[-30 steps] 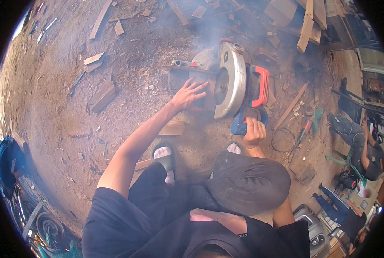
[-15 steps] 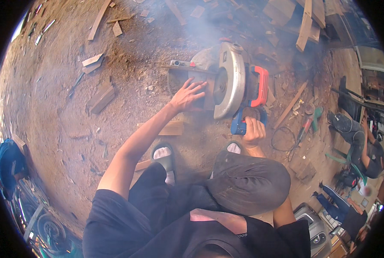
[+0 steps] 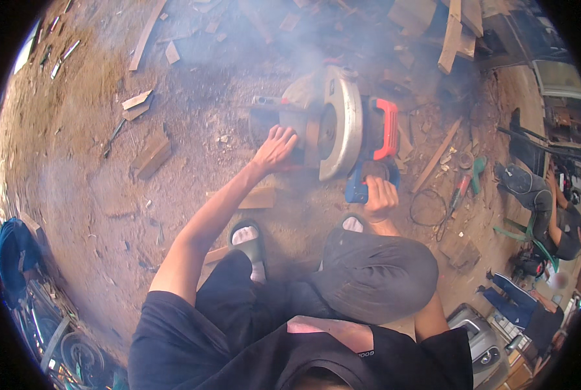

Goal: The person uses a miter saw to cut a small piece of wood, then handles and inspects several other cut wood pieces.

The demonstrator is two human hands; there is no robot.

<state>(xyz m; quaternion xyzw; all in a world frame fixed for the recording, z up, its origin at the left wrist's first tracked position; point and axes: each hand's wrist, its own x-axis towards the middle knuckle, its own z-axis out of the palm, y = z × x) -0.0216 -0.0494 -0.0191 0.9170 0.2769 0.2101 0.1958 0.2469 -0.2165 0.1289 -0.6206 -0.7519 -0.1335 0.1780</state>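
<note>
A cut-off saw with a curved silver guard [image 3: 343,123] and a red carry handle [image 3: 387,130] stands on the dirt ahead of me. My right hand [image 3: 381,198] is closed round its blue rear handle [image 3: 356,185]. On the left of the blade, my left hand [image 3: 276,151] has its fingers bent and close together over a brown piece of wood [image 3: 312,140] on the saw's base. Smoke blurs that spot, and my fingertips' exact hold is partly hidden. The disc sits mostly behind the guard.
A wooden block [image 3: 258,197] lies beside my left sandal [image 3: 246,240]. Offcuts [image 3: 152,155] are scattered leftward, planks [image 3: 453,36] at the far right. An angle grinder [image 3: 461,190] with a looped cord lies right of the saw. Other people [image 3: 537,201] are at the right edge.
My left hand has drawn its spread fingers in, so they are now bent and closer together. My right hand keeps its hold on the handle. The smoke looks thicker around the saw.
</note>
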